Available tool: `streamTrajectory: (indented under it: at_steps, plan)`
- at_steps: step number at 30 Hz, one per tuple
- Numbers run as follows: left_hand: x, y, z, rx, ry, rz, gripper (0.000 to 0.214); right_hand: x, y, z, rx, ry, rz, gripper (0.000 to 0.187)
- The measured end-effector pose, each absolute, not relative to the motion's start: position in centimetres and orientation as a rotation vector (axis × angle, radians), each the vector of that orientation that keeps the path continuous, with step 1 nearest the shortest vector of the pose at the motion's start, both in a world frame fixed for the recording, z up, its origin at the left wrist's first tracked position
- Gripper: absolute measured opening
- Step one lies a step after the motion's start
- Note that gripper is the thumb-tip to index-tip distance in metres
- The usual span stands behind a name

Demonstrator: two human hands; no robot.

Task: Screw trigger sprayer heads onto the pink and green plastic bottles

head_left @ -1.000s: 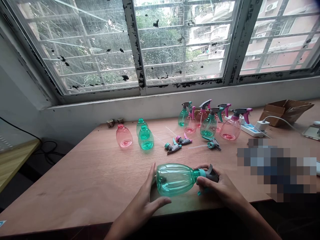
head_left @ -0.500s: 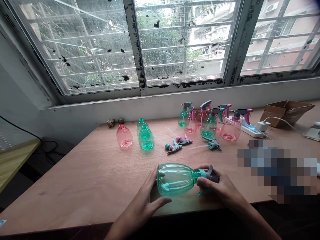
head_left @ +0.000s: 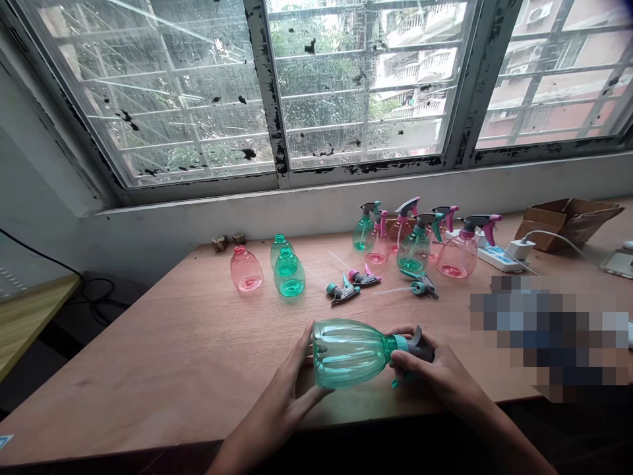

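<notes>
A clear green spray bottle (head_left: 349,351) lies on its side near the front edge of the wooden table (head_left: 173,356), its base pointing left. My left hand (head_left: 291,399) cups the bottle's base from below and the left. My right hand (head_left: 435,373) grips the grey and teal trigger head (head_left: 413,346) at the bottle's neck. Both hands hold the same bottle.
Two green bottles (head_left: 288,272) and a pink one (head_left: 246,269) stand capless at mid-table. Three loose trigger heads (head_left: 346,289) lie beside them. Several finished spray bottles (head_left: 415,247) stand at the back right, near a power strip (head_left: 497,257) and cardboard box (head_left: 564,221).
The green bottle's base has tilted up slightly and my left hand has closed in under it. My right hand stays on the trigger head.
</notes>
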State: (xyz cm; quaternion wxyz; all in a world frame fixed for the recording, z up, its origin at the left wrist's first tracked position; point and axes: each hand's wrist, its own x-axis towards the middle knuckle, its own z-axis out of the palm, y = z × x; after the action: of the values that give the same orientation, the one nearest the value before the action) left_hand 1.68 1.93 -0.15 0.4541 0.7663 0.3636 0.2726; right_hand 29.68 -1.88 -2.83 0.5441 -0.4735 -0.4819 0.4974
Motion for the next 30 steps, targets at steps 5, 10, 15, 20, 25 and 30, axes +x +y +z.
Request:
streamTrajectory:
  at_steps: [5,10,15,20,25,30]
  plan:
    - [1.78,1.62,0.03,1.855,0.931,0.658,0.102,29.58,-1.9,-2.8,-1.115,-1.123,1.174,0.047]
    - [1.72,1.89,-0.08,1.845,0.912,0.68,0.093,29.58,-1.95,-2.73,-1.137,-1.117,1.162,0.047]
    - [1.92,1.7,-0.05,1.843,0.91,0.707,0.1,29.52,-1.93,-2.79,-1.127,-1.107,1.156,0.048]
    - [1.87,1.74,0.26,1.861,0.925,0.656,0.09,29.57,-1.89,-2.9,-1.124,-1.117,1.148,0.047]
    - [1.9,1.69,0.02,1.852,0.961,0.714,0.094,29.54,-1.91,-2.87,-1.106,-1.107,1.155,0.045]
    - [1.92,1.81,0.09,1.845,0.975,0.666,0.098,29.61,-1.89,-2.97,-1.108,-1.111,1.165,0.045]
